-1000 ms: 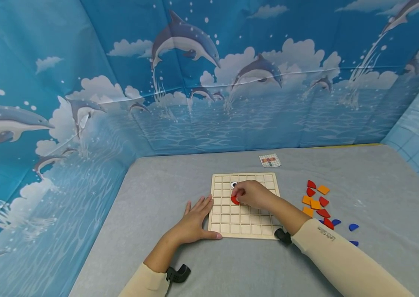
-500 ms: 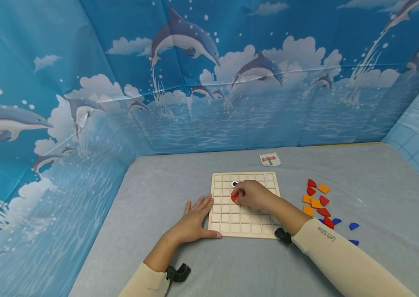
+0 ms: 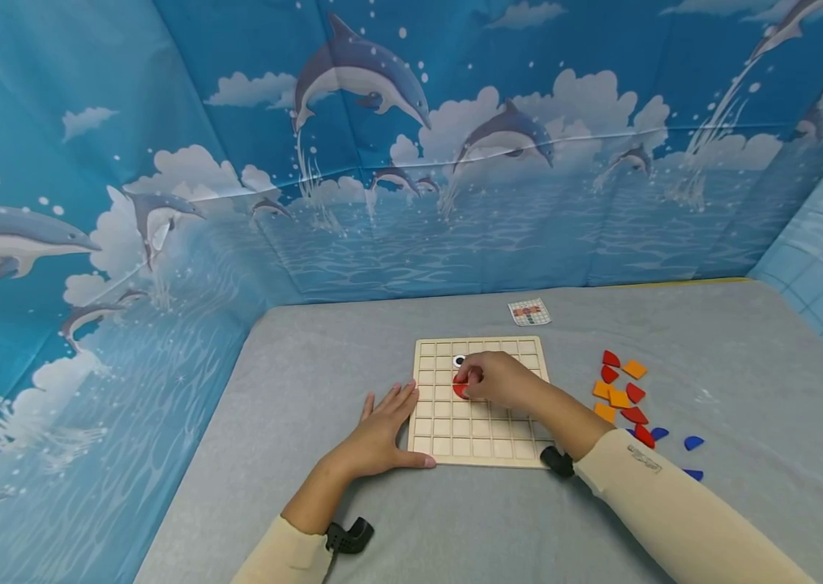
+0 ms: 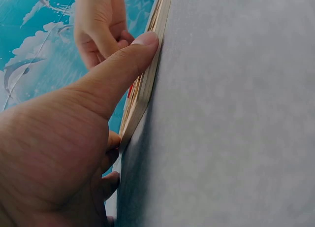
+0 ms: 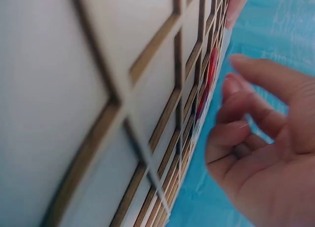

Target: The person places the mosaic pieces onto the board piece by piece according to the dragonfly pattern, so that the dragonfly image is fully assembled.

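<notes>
A pale wooden grid board (image 3: 484,450) lies on the table, a round black-and-white eye piece (image 3: 459,361) in one upper square. Just below it, my right hand (image 3: 499,381) has its thumb and forefinger bent together at a curved red piece (image 3: 460,391); the fingers partly hide it. In the right wrist view the red (image 5: 209,79) shows at the board's surface beside the fingertips, and the other fingers curl toward the palm. My left hand (image 3: 382,438) rests at the board's left edge, fingers spread straight. Its thumb lies along the near edge, as the left wrist view shows.
Right of the board lie several loose pieces: red quarter-rounds (image 3: 634,392), orange squares (image 3: 604,412) and blue curved pieces (image 3: 693,443). A small printed pattern card (image 3: 529,312) lies behind the board. A dolphin-print curtain (image 3: 382,227) stands behind the grey table (image 3: 338,349).
The visible red at my right fingertips has shifted slightly, with a bit more showing above. My right hand has barely moved; the left hand stays at the board's edge.
</notes>
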A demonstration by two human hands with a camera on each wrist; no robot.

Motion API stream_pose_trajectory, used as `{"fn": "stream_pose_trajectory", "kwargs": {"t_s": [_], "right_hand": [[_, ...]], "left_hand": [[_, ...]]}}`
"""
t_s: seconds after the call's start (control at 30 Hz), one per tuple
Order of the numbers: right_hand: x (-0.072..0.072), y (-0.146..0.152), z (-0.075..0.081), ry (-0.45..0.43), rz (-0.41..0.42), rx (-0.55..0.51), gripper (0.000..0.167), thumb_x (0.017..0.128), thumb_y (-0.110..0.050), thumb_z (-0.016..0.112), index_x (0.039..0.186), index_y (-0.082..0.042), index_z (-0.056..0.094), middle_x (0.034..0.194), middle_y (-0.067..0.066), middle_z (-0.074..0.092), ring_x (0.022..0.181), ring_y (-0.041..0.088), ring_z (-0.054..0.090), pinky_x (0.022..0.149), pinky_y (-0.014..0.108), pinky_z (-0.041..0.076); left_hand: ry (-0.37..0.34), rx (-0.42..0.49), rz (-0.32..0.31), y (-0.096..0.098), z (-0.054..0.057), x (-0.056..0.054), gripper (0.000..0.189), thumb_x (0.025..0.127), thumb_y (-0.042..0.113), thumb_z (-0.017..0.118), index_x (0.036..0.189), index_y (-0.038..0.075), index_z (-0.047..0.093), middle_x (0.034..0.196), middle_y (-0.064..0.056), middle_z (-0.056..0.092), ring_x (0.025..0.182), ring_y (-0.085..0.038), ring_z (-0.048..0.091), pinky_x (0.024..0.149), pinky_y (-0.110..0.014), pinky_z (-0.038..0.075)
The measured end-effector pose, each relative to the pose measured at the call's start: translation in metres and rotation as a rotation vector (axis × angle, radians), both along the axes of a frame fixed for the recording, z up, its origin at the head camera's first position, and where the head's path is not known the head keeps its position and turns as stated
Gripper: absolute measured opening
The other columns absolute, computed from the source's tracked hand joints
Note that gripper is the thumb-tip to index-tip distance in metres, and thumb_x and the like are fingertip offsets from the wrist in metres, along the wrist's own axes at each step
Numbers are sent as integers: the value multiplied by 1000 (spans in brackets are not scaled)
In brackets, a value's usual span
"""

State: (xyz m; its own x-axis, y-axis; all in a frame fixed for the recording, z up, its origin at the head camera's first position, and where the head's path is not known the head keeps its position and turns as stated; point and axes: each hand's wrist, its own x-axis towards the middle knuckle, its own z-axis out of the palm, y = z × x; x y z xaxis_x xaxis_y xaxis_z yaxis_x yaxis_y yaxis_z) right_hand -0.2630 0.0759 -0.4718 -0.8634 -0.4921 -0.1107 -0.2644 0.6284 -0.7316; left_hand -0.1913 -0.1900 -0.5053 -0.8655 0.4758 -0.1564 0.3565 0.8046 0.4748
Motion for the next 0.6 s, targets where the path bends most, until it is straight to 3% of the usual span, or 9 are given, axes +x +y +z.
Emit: {"fn": "stream_pose_trajectory", "kwargs": {"t_s": [0.4, 0.6], "right_hand": [[7, 34, 21, -18, -91, -133, 23, 94, -12, 67, 116, -5, 71, 91, 6, 62, 75, 19, 54, 67, 32, 47], [11, 62, 34, -23, -136, -127, 28, 98, -20, 66, 123, -7, 68, 100, 8, 62, 84, 23, 57, 71, 33, 49]], "left_hand": [[-8, 4, 15, 1, 1, 1, 118, 77, 69, 75, 164, 17, 16, 172, 6, 8, 160, -22, 3, 125, -62, -5], [-13, 10, 13, 1, 3, 1, 118, 77, 68, 76, 164, 16, 15, 172, 5, 8, 160, -22, 2, 125, -62, -6]]}}
